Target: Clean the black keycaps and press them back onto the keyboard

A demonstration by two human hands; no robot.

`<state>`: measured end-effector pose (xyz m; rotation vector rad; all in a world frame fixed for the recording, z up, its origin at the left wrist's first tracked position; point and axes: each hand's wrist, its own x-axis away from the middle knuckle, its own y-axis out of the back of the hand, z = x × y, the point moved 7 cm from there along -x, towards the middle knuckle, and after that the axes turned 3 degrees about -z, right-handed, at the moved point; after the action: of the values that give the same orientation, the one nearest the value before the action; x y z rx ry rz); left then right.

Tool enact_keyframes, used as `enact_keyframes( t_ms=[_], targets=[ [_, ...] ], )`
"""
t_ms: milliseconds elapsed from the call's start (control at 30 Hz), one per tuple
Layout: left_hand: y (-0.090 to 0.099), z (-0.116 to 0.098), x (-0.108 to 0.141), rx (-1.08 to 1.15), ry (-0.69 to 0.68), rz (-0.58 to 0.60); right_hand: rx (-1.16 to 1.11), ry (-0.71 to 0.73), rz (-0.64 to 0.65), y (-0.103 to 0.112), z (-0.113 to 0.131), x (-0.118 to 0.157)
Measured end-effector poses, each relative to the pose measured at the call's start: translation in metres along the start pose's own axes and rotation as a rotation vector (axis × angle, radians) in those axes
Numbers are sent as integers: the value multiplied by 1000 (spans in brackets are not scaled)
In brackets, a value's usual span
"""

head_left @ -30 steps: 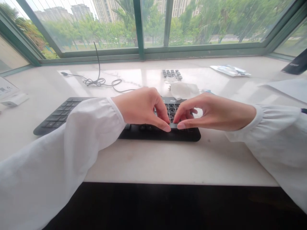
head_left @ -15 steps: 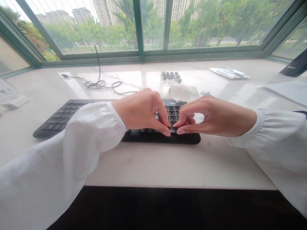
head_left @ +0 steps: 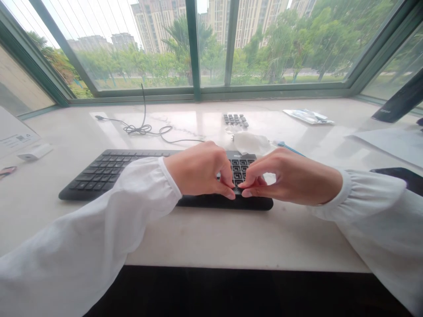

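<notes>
A black keyboard (head_left: 228, 203) lies flat on the pale sill, its number pad at the right end showing bare key sockets (head_left: 238, 169). Over that pad my left hand (head_left: 201, 171) is closed in a pinch at the near row. From the other side my right hand (head_left: 294, 179) pinches the same spot, thumb and forefinger together. Between the two sets of fingertips a dark keycap (head_left: 237, 190) shows, low against the board. My fingers cover most of it, so how firmly it is seated cannot be seen. Part of the keyboard's middle is hidden by my left hand and sleeve.
Several loose keycaps (head_left: 235, 119) lie beyond the keyboard, near a crumpled white cloth or wipe (head_left: 251, 143) and a thin blue stick (head_left: 290, 148). A black cable (head_left: 140, 129) is coiled behind. Right: a packet (head_left: 309, 116), white paper (head_left: 393, 140), a dark object (head_left: 396, 175). Left: a white box (head_left: 15, 137).
The view has tilted up a little, so everything sits lower in the picture. Both hands keep their pinch at the same place on the number pad.
</notes>
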<state>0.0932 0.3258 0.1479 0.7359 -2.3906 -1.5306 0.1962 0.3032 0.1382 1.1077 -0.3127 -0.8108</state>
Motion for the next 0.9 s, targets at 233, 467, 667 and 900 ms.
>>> enact_keyframes(
  t_ms=[233,467,667,900],
  targets=[
    [-1,0,0,0,24,-12,-122,-175,20,-2,-12,0],
    [-3,14,1,134,123,0,-244,-290,54,-8,-21,-1],
    [-5,21,2,180,219,3,-294,-308,89,-8,-20,-1],
    [-5,18,3,163,183,-9,-548,-360,234,-7,-26,5]
  ],
)
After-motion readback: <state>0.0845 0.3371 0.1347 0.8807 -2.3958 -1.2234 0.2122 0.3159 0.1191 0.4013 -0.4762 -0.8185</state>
